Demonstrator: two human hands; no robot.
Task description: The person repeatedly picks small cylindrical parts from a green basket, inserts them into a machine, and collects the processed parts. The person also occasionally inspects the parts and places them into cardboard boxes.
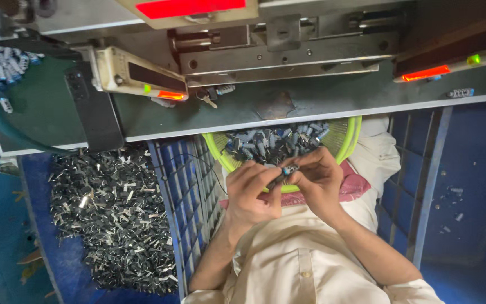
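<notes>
While both hands meet above the person's lap, the left hand (252,188) and the right hand (317,177) pinch one small dark part with a blue end (288,169) between their fingertips, fingers curled closed around it. That part sits just over the near rim of a yellow-green basket (349,141), which rests on the lap and holds a heap of similar small grey and blue pieces (274,143). Under the basket lies a pink cloth (356,184), and the person wears a cream shirt (302,264). Beyond the basket runs the edge of a green tabletop (310,104), carrying a metal machine (277,53) with red lit panels (189,8) and small green lamps. A set of keys (208,100) lies on the tabletop near the machine, and a few blue and grey pieces are scattered at its far ends (4,65). Beside the left arm stands a blue plastic crate (184,186), and past it a large pile of dark metal clips (113,214) lies on a blue surface. Whether the held part is one piece or two cannot be told.
</notes>
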